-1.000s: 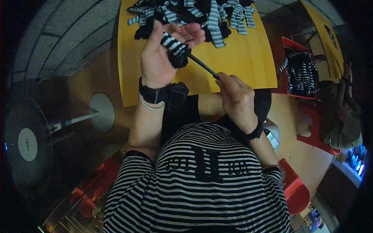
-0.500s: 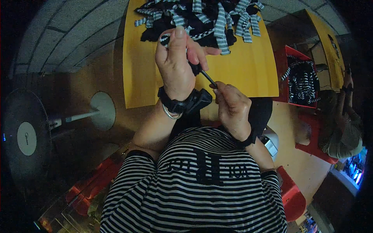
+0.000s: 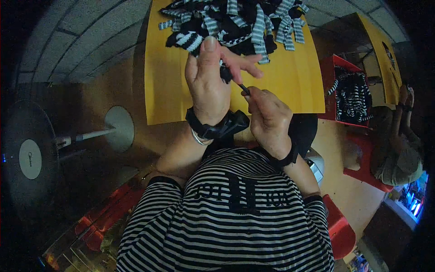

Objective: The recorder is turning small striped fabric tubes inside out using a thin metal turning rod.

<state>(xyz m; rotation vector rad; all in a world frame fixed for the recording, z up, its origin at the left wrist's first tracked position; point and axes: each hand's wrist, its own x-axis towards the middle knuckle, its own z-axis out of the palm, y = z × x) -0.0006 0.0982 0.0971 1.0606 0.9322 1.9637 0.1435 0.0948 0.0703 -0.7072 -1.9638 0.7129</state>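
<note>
Between the two hands, above the yellow table [image 3: 290, 88], is a fuzzy black piece [image 3: 225, 75]; to me it looks light, soft and yielding, best pinched round its body near the dark rod [image 3: 245, 89]. The left hand [image 3: 209, 86] closes thumb and inner fingers on it, outer fingers splayed. The right hand [image 3: 270, 117] clamps the rod's lower end by the table's near edge. Striped strips [image 3: 259, 36] heap at the table's far end; a red crate [image 3: 327, 75] sits to its right, a fan [image 3: 31, 158] to its left.
</note>
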